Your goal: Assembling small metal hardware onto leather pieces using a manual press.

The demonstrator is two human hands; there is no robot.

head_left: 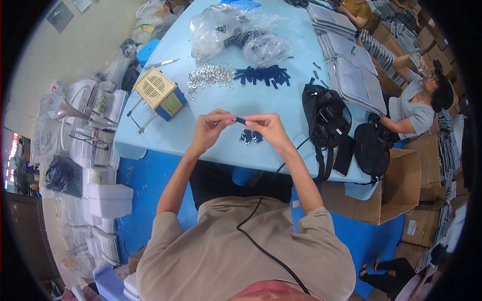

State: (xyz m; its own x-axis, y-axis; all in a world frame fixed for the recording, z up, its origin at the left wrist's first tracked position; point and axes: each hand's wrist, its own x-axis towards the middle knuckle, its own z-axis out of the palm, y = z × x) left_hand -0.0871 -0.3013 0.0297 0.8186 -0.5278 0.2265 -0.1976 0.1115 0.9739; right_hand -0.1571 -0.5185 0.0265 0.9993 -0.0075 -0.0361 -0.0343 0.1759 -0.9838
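Close to the table's front edge, a short navy strap piece [240, 121] is stretched between my two hands. My left hand [213, 129] pinches its left end, where a small shiny bit shows at the fingertips, too small to make out. The fingers of my right hand [268, 129] are closed on the other end. Just below lie several navy strap pieces with metal rings [249, 137]. Beyond my hands are a loose heap of silvery metal rings [211, 77] and, to its right, a pile of navy strap strips [263, 76].
A beige-and-blue box-shaped device [159, 93] stands at the left on the light blue table [211, 105]. Clear plastic bags [241, 37] lie at the back. A black bag [326, 118] and stacked grey panels [354, 75] line the right, near a seated person [412, 100] and an open carton [396, 188].
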